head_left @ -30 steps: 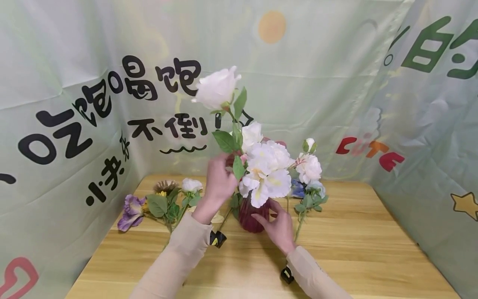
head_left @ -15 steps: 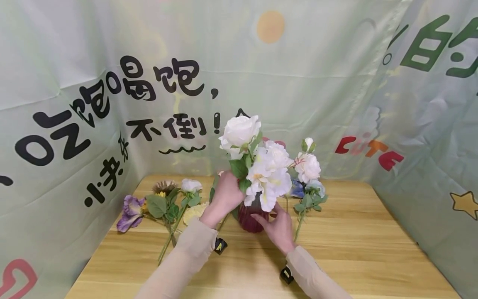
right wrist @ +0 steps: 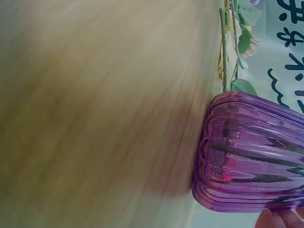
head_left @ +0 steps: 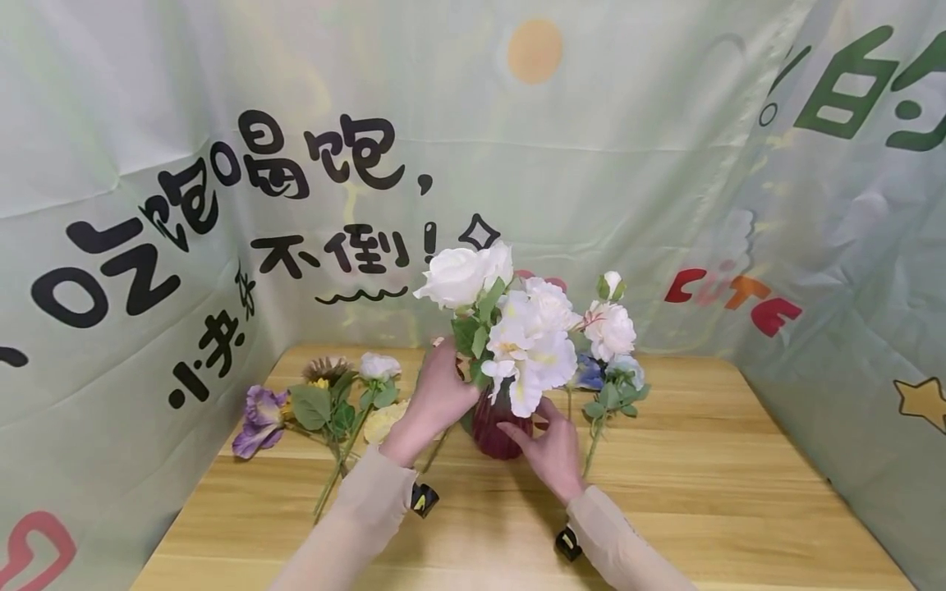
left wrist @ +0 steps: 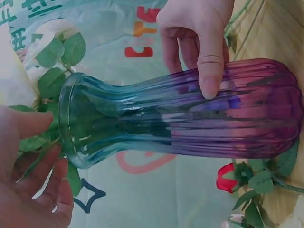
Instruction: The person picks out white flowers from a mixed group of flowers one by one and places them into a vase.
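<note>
A ribbed glass vase (left wrist: 180, 118), blue-green at the mouth and purple-pink at the base, stands upright on the table. White flowers (head_left: 528, 345) fill its mouth, and stems show through the glass. My right hand (head_left: 550, 447) grips the vase's side, its thumb in front and fingers behind. Beside the mouth, my left hand (head_left: 443, 394) is around the leaves and stem of a white rose (head_left: 454, 277). In the left wrist view the left hand's thumb and fingers (left wrist: 42, 183) stand apart, with greenery between them.
Left of the vase lie a purple iris (head_left: 260, 420), a brown flower (head_left: 327, 369), a small white rose (head_left: 380, 366) and a yellow bloom (head_left: 384, 420). A pale pink peony (head_left: 610, 332) and blue flowers (head_left: 590, 373) are on the right. A printed curtain (head_left: 628, 164) surrounds the wooden table (head_left: 702, 484).
The white rose has come down into the vase and then leaned slightly left. My left hand has lowered with it and loosened from the stem. The right hand stays on the vase.
</note>
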Available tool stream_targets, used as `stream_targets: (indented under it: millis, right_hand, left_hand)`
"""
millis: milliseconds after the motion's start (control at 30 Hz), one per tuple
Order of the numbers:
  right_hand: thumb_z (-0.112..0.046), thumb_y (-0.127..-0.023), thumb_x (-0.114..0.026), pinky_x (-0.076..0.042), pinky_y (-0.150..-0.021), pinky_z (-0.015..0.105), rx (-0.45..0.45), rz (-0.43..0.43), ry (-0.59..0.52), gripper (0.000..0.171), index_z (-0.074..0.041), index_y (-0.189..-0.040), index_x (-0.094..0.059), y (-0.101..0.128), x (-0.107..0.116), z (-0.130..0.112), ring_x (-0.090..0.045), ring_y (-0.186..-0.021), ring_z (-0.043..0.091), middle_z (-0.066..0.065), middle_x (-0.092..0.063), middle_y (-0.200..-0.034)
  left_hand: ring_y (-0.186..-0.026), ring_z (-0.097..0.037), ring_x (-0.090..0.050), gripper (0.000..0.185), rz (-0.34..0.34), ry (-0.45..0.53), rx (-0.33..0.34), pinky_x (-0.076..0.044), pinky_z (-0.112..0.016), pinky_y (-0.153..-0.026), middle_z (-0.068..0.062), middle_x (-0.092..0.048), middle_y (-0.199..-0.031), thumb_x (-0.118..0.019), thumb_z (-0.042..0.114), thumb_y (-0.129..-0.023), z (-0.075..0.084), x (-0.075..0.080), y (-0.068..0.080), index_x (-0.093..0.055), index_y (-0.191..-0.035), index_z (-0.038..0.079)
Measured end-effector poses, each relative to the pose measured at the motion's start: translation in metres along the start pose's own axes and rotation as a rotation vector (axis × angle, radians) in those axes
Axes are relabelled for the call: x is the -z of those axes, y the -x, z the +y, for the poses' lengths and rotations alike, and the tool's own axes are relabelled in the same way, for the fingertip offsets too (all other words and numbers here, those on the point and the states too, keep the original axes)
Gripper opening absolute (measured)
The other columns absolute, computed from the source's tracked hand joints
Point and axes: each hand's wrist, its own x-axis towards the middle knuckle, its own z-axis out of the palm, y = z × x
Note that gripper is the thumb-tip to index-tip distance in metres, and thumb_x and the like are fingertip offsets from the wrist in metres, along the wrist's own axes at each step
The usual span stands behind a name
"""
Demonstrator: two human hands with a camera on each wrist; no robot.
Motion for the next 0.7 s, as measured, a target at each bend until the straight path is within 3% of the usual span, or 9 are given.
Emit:
stream_targets:
  millis: [133, 267, 467, 700]
  right_hand:
    - [-0.031, -0.072, -0.092, -0.063, -0.072, 0.043, 0.006, -0.002, 0.001, 0.048, -0.01, -0.11, -0.07, 0.0, 0.0, 0.0, -0.076, -0.085, 0.027, 0.011, -0.078, -0.102]
    - [-0.031, -0.072, -0.092, -0.062, -0.075, 0.044, -0.005, -0.013, -0.001, 0.052, -0.01, -0.114, -0.07, 0.0, 0.0, -0.001, -0.075, -0.089, 0.028, 0.011, -0.078, -0.105]
    - [-0.027, -0.073, -0.091, -0.061, -0.076, 0.045, 0.012, -0.024, -0.019, 0.051, -0.009, -0.116, -0.069, -0.002, 0.002, 0.0, -0.075, -0.091, 0.029, 0.012, -0.077, -0.106]
    - [-0.023, -0.075, -0.089, -0.063, -0.078, 0.045, 0.0, -0.084, -0.051, 0.045, -0.009, -0.112, -0.068, -0.005, 0.004, 0.003, -0.076, -0.091, 0.032, 0.014, -0.077, -0.104]
  left_hand:
    - [-0.109, -0.03, -0.066, 0.041, -0.014, 0.019, 0.002, -0.056, -0.045, -0.094, -0.011, -0.069, -0.117, -0.071, 0.015, -0.087, -0.003, 0.008, 0.006, -0.06, -0.126, 0.008]
    - [-0.107, -0.028, -0.065, 0.04, 0.013, 0.055, -0.051, -0.055, -0.043, -0.095, -0.01, -0.07, -0.115, -0.07, 0.011, -0.088, -0.004, 0.016, 0.01, -0.06, -0.127, 0.008]
    - [-0.106, -0.03, -0.067, 0.045, 0.074, 0.127, -0.078, -0.055, -0.044, -0.092, -0.013, -0.071, -0.116, -0.066, 0.002, -0.087, -0.01, 0.023, 0.013, -0.059, -0.132, 0.005]
    - [-0.108, -0.028, -0.066, 0.046, 0.071, 0.141, -0.009, -0.053, -0.043, -0.092, -0.008, -0.069, -0.119, -0.063, -0.003, -0.089, -0.028, 0.033, 0.023, -0.06, -0.132, 0.011]
